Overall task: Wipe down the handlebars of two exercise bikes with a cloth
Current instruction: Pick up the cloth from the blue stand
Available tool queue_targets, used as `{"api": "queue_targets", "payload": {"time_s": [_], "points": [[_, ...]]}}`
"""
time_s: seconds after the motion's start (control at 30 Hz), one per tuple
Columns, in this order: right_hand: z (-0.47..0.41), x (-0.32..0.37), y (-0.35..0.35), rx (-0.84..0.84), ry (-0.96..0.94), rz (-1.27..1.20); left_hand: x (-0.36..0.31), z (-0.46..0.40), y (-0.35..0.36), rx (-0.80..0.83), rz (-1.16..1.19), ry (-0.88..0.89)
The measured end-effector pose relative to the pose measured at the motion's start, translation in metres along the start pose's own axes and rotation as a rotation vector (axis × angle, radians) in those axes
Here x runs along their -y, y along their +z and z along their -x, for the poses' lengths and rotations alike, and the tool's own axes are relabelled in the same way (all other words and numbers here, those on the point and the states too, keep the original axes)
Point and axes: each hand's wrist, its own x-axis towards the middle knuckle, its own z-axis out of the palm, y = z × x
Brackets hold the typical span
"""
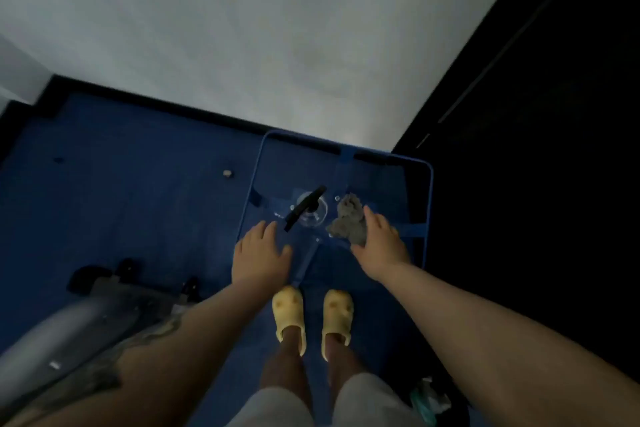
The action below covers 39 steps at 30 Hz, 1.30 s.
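Note:
A crumpled grey cloth (348, 220) lies on a clear-topped table with a blue frame (430, 198). My right hand (379, 244) rests against the cloth's right edge with its fingers stretched forward, and I cannot see them curling round it. A clear spray bottle with a black trigger head (306, 208), seen from above, stands to the left of the cloth. My left hand (261, 255) hovers open just below and left of the bottle, touching nothing. The grey body of an exercise bike (69, 326) shows at lower left; its handlebars are out of view.
Blue carpet covers the floor, with a small pale object (227, 173) lying on it. A white wall rises behind the table, and a dark panel (536, 114) stands at the right. My feet in yellow slippers (311, 317) are near the table. A green-white bundle (427, 399) lies at lower right.

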Motion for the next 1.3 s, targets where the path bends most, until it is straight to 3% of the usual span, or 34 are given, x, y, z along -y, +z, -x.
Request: {"api": "queue_targets", "payload": {"time_s": [0.33,0.6,0.9,1.07,1.3], "points": [[-0.068,0.007,0.043,-0.059,0.03,-0.015,0.015,-0.025,0.031,-0.009,0.129,0.013],[-0.03,0.017,0.019,-0.121,0.006,-0.336,0.021,0.001,-0.017,-0.009,0.236,-0.004],[0.072,0.083,-0.07,-0.324,-0.417,-0.592,0.002,0.072,-0.131,-0.353,0.344,0.134],[0.118,0.151,-0.101,-0.15,-0.719,-0.653,0.001,0.129,-0.174,-0.628,0.386,0.077],[0.188,0.23,-0.077,0.158,-1.039,-0.644,0.055,0.25,-0.177,-0.887,0.414,-0.215]]}}
